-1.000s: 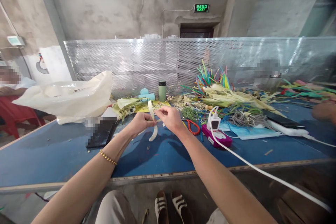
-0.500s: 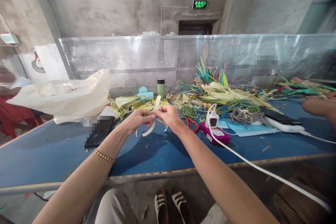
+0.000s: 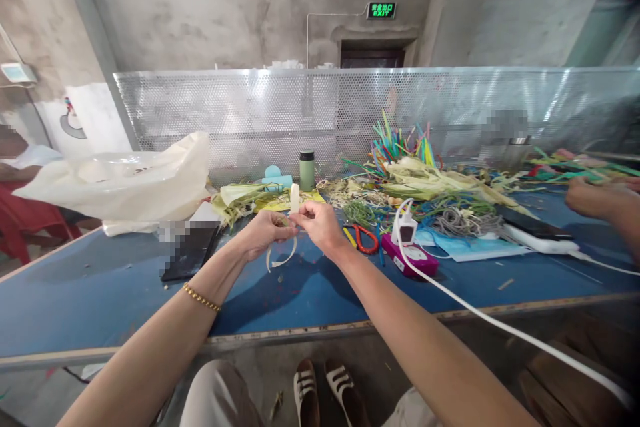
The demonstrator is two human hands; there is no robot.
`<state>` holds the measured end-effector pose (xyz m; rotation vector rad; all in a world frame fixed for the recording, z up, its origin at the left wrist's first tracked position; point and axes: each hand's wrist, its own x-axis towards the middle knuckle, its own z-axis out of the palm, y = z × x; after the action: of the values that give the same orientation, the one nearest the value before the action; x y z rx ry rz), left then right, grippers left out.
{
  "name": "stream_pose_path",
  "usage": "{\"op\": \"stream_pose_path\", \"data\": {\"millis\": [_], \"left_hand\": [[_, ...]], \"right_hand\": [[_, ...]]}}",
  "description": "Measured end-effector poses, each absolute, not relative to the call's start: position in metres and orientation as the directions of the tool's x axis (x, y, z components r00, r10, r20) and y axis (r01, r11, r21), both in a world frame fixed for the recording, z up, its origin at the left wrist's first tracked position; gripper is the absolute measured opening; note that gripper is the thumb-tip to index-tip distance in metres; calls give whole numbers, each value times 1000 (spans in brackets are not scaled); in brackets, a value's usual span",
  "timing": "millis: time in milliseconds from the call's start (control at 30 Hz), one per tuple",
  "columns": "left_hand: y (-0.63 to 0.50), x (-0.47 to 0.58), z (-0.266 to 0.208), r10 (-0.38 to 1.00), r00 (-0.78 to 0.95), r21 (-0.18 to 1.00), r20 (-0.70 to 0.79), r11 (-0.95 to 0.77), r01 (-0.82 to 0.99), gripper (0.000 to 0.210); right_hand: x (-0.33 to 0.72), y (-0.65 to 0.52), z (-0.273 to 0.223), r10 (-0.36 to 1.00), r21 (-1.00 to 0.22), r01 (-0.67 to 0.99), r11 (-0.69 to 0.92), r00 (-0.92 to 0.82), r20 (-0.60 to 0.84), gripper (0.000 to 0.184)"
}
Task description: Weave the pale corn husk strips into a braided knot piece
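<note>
L hand (image 3: 273, 230) & R hand (image 3: 319, 221), fingertips pinched on flat cream ribbon-like strip (image 3: 295, 195) above blue table (image 3: 125, 307), top end twd 12 o'clock; sage-green cyl. bottle (image 3: 307, 177) beyond, approx. 1.

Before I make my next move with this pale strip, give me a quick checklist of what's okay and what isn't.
1. Left hand has the pale strip: ok, pinched at the fingertips.
2. Right hand has it too: ok, its fingertips meet the left's at the strip.
3. Strip is one unbroken piece: cannot tell, the hands cover its middle.
4. White cable clear of the right forearm: ok, there is a gap between them.
5. Table uncluttered beyond the hands: not ok, pale husks and other scraps are heaped there.
</note>
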<state>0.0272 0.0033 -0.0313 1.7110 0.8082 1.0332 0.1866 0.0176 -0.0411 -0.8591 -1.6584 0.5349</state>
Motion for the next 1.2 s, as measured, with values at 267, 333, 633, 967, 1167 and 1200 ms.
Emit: {"op": "stream_pose_path", "data": {"millis": [267, 333, 633, 967, 1167, 1200], "left_hand": [[-1, 32, -30, 857, 431, 948, 282, -318, 10, 27], [-1, 33, -30, 863, 419, 954, 283, -299, -29, 27], [5, 25, -26, 909, 402, 974, 112, -20, -225, 10], [19, 29, -37, 973, 162, 919, 164, -91, -383, 20], [16, 36, -39, 971, 98, 912, 216, -165, -377, 27], [16, 37, -39, 968, 62, 911, 241, -204, -359, 27]], "right_hand": [[186, 13, -41, 789, -763, 246, 598, -17, 614, 26], [185, 13, -41, 801, -782, 214, 585, -5, 598, 24], [193, 18, -36, 759, -689, 409, 599, -16, 651, 17], [188, 10, -36, 695, -467, 667, 581, -107, 711, 28], [185, 13, -41, 832, -753, 388, 532, -72, 551, 18], [185, 12, -40, 844, -784, 339, 520, -60, 533, 17]]}}
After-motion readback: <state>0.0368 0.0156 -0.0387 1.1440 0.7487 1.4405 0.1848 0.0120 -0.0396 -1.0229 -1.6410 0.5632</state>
